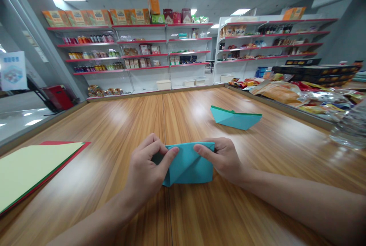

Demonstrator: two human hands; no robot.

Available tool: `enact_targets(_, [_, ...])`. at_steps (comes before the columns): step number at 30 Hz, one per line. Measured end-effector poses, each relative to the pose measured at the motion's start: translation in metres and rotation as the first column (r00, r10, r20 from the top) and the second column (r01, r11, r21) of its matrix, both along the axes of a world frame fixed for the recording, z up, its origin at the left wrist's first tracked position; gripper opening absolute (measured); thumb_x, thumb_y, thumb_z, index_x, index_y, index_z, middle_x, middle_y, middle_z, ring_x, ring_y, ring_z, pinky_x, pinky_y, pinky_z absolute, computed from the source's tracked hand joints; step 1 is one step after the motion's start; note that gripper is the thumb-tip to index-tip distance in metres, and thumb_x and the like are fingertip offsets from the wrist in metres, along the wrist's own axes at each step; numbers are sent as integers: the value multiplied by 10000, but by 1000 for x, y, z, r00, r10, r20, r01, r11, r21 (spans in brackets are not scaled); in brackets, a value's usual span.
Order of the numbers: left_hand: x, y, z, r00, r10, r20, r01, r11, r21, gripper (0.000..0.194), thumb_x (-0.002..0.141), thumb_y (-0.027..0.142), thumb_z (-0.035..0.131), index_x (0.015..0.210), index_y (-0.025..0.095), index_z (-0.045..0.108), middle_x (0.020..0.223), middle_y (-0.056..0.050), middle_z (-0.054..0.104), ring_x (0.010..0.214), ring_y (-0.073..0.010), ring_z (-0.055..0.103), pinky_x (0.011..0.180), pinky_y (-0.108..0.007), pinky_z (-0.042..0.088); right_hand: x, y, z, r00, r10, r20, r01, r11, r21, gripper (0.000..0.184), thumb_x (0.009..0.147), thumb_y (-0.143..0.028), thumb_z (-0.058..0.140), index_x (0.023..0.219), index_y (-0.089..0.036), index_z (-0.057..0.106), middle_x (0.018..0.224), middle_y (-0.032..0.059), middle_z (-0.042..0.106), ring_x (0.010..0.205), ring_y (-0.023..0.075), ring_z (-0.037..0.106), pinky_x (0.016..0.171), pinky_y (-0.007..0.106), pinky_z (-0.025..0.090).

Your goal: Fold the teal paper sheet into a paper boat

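Note:
A folded teal paper [188, 168] lies on the wooden table [114, 131] just in front of me. My left hand [147, 168] pinches its upper left corner between thumb and forefinger. On the other side, my right hand [223, 158] presses down the upper right edge with its fingers closed on the paper. A finished teal paper boat [236, 118] rests on the table farther back, to the right, apart from both hands.
A stack of coloured paper sheets [31, 170], pale green on top with red beneath, lies at the left edge. Snack packets [288, 91] and a clear plastic bag [350, 128] crowd the right side. Stocked shelves [143, 51] line the back wall.

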State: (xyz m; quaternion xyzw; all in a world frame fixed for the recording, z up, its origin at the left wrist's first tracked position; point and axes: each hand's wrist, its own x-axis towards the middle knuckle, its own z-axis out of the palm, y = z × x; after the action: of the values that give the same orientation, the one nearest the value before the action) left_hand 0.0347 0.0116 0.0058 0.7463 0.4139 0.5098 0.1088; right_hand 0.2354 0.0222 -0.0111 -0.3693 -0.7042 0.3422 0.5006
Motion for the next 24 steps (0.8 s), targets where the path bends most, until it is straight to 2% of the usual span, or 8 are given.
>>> enact_targets(7, [1, -1, -1, 1000, 4, 0, -4, 1000, 16, 317, 811, 216, 613, 542, 166, 453, 617, 25, 402, 554, -96, 415, 502, -249, 332, 0, 1, -2, 998, 16, -67, -20, 998, -61, 229, 822, -327, 615, 723, -146, 716, 623, 4, 652, 525, 91, 536, 453, 169, 400])
enact_targets(24, [2, -3, -3, 1000, 4, 3, -4, 1000, 22, 290, 829, 210, 593, 569, 167, 471, 629, 23, 410, 559, -94, 423, 500, -243, 339, 0, 1, -2, 998, -9, -62, 4, 996, -84, 277, 812, -355, 622, 683, -123, 702, 579, 7, 617, 490, 83, 495, 425, 176, 369])
